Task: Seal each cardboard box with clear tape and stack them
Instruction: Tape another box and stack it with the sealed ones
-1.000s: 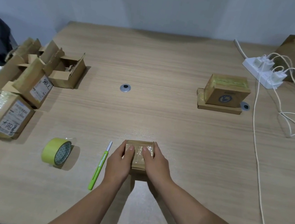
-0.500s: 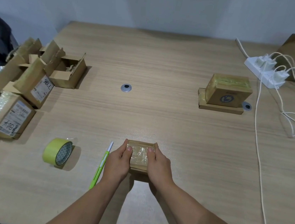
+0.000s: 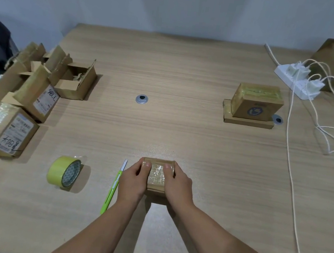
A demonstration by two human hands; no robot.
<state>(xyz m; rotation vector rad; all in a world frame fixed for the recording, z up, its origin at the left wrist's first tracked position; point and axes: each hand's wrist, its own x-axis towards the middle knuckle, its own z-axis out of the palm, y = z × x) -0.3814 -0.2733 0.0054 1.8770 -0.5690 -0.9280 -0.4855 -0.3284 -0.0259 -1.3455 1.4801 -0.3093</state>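
Head view: the small box (image 3: pixel 156 179) sits on the table (image 3: pixel 189 76), off to the right of the tape roll (image 3: pixel 63 171); the green cutter (image 3: pixel 113 189) lies between the roll and the box. The left hand (image 3: pixel 133 182) wraps round the box's left side and the right hand (image 3: pixel 177 185) wraps round its right side; both thumbs lie on top, on the shiny tape; so both hands are closed on the box, one on each side.

The top of the box looks covered in tape; I think this one is about sealed and ready to go on the pile (image 3: pixel 253 104). That pile, a taller box on a flat one, is far from the tape roll, right across the table and further back. The open boxes (image 3: pixel 41 81) wait behind the tape roll and a bit to its left, with their flaps up.

I think the small box is light, since it is so little; the card is stiff, but it could dent if squeezed hard. The tape is smooth, so fingers may slide there; the bare card sides, where the hands are now, are the best place to hold. The pile's top looks taped and smooth too, so the box should be set down flat in its middle.
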